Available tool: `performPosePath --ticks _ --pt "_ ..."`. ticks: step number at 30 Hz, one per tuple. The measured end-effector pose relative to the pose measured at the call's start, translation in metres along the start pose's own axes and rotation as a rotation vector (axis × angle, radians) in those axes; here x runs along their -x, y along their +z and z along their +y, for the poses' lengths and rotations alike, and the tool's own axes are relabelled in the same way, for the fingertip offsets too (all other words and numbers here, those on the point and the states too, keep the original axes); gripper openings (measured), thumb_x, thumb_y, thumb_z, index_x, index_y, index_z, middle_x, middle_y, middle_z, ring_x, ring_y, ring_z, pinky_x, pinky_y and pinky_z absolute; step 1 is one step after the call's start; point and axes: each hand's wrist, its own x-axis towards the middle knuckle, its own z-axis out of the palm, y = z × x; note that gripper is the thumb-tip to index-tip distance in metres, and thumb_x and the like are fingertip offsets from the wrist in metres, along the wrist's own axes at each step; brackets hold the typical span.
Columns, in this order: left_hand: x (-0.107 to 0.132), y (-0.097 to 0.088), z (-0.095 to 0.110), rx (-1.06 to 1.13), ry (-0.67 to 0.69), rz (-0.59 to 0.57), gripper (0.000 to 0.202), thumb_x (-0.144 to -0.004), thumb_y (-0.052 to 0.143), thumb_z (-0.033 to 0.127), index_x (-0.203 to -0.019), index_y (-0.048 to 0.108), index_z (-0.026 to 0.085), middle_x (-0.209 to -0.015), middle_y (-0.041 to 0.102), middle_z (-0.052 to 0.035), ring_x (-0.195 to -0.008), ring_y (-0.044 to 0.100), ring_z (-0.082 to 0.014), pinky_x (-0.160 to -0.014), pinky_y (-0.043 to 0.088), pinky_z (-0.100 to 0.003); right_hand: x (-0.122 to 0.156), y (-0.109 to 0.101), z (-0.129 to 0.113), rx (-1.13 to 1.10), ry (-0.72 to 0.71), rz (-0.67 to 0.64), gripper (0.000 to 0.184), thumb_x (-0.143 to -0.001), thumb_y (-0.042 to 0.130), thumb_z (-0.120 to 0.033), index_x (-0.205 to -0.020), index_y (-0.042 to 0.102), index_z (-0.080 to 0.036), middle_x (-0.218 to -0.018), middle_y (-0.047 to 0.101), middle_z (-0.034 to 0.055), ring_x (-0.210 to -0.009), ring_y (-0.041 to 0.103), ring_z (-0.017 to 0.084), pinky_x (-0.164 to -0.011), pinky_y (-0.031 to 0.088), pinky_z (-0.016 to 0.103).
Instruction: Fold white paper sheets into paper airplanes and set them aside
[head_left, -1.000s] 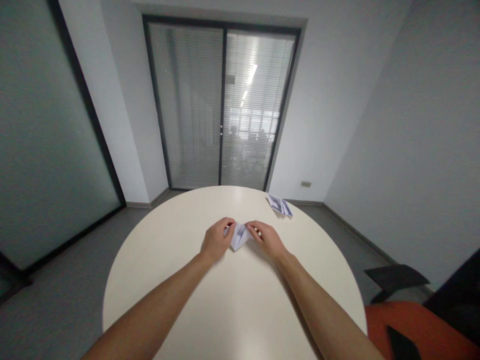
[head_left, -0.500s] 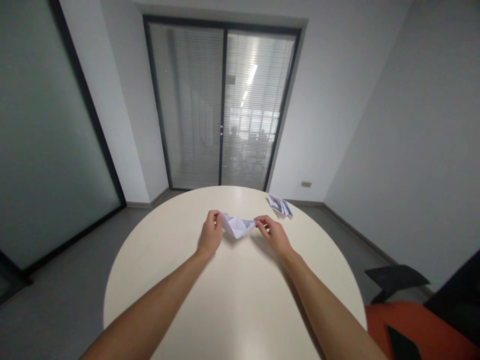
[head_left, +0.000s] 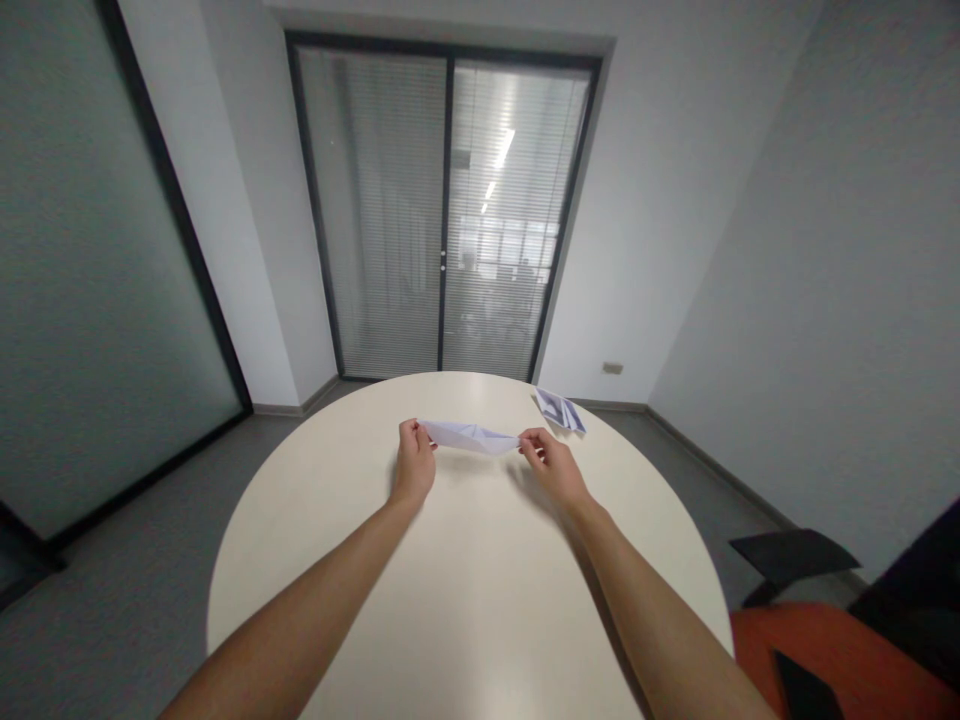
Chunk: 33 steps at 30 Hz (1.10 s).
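Stretched between my two hands is a white folded paper boat [head_left: 471, 437], long and narrow, with a small peak at its middle. My left hand [head_left: 414, 462] pinches its left tip, thumb and fingers closed. The right tip sits between the thumb and fingers of my right hand [head_left: 553, 464]. A shadow beneath the paper shows it raised a little above the round cream table [head_left: 465, 580]. Beyond my right hand, a second folded paper piece [head_left: 559, 411] lies near the table's far right edge.
An orange chair [head_left: 847, 660] with black armrests stands at the table's right side. Past the far edge is a glass door [head_left: 446, 220] with blinds. A frosted glass panel [head_left: 97, 270] lines the left, and a white wall [head_left: 817, 330] the right.
My hands have moved apart, the left one further left and the right one slightly right. The paper between them has gone from a short, deep V shape to a longer, flatter boat.
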Motion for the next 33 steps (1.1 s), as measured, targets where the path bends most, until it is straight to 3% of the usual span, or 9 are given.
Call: performPosePath --ticks 4,11,15,18,20,24,27,30,33 --pt "-0.003 -0.001 -0.005 0.020 -0.032 0.008 0.007 -0.100 0.039 0.027 -0.104 0.045 0.025 -0.098 0.060 -0.0029 -0.087 0.064 -0.0153 -0.076 0.057 -0.030 -0.001 0.001 -0.002 -0.029 -0.001 -0.018 0.027 -0.094 0.049 -0.041 -0.100 0.062 -0.019 -0.093 0.071 0.0068 -0.076 0.063 0.019 -0.068 0.046 0.030" --pt "0.001 -0.001 0.001 -0.082 0.049 -0.055 0.009 -0.098 0.045 0.027 -0.105 0.046 0.023 -0.092 0.063 -0.0026 -0.087 0.065 -0.0164 -0.080 0.053 -0.030 -0.001 0.002 0.003 -0.072 0.043 -0.035 0.022 -0.092 0.050 -0.039 -0.095 0.061 -0.020 -0.088 0.071 0.0058 -0.077 0.064 0.019 -0.070 0.047 0.030" --pt "0.009 -0.002 0.009 -0.135 0.097 -0.148 0.037 -0.092 0.053 0.024 -0.126 0.037 0.023 -0.101 0.066 -0.0043 -0.087 0.067 -0.0171 -0.081 0.053 -0.032 0.000 0.002 0.008 -0.091 0.044 -0.066 0.020 -0.092 0.050 -0.037 -0.095 0.061 -0.019 -0.086 0.070 0.0050 -0.078 0.064 0.018 -0.071 0.047 0.030" --pt "0.018 -0.004 0.019 -0.378 0.271 -0.165 0.063 -0.086 0.062 0.025 -0.141 0.031 0.025 -0.130 0.058 -0.0103 -0.113 0.061 -0.0232 -0.097 0.049 -0.041 0.000 0.003 0.011 -0.080 0.038 -0.085 0.020 -0.091 0.050 -0.036 -0.094 0.061 -0.019 -0.081 0.068 0.0032 -0.075 0.063 0.017 -0.071 0.046 0.029" --pt "0.025 -0.004 0.028 -0.540 0.456 -0.192 0.067 -0.084 0.063 0.021 -0.144 0.032 0.023 -0.145 0.047 -0.0134 -0.135 0.044 -0.0280 -0.113 0.036 -0.047 0.000 0.004 0.013 -0.076 0.037 -0.099 0.020 -0.091 0.050 -0.036 -0.093 0.061 -0.019 -0.078 0.067 0.0022 -0.072 0.061 0.017 -0.069 0.046 0.028" --pt "0.035 -0.003 0.042 -0.724 0.636 -0.251 0.069 -0.085 0.062 0.022 -0.147 0.032 0.022 -0.161 0.025 -0.0132 -0.148 0.022 -0.0323 -0.119 0.023 -0.055 0.001 0.006 0.015 -0.105 0.045 -0.115 0.022 -0.090 0.050 -0.036 -0.093 0.062 -0.018 -0.076 0.066 0.0018 -0.070 0.059 0.017 -0.066 0.045 0.027" --pt "0.036 -0.003 0.042 -0.748 0.704 -0.367 0.056 -0.087 0.058 0.019 -0.140 0.043 0.020 -0.156 0.035 -0.0127 -0.145 0.029 -0.0304 -0.118 0.026 -0.053 0.001 0.006 0.013 -0.123 0.059 -0.129 0.023 -0.089 0.051 -0.037 -0.092 0.062 -0.017 -0.074 0.064 0.0010 -0.067 0.057 0.016 -0.062 0.043 0.026" --pt "0.034 -0.003 0.035 -0.771 0.690 -0.517 0.037 -0.088 0.056 0.016 -0.124 0.059 0.021 -0.140 0.054 -0.0103 -0.131 0.046 -0.0272 -0.114 0.035 -0.048 0.003 0.006 0.010 -0.085 0.068 -0.156 0.022 -0.088 0.051 -0.035 -0.091 0.063 -0.017 -0.070 0.062 -0.0002 -0.062 0.053 0.014 -0.058 0.040 0.025" --pt "0.032 -0.004 0.027 -0.786 0.668 -0.611 0.030 -0.090 0.052 0.013 -0.115 0.065 0.022 -0.129 0.062 -0.0076 -0.121 0.054 -0.0245 -0.108 0.041 -0.044 0.004 0.006 0.011 -0.050 0.087 -0.176 0.021 -0.087 0.051 -0.032 -0.092 0.064 -0.017 -0.068 0.062 -0.0007 -0.059 0.052 0.014 -0.057 0.038 0.025"
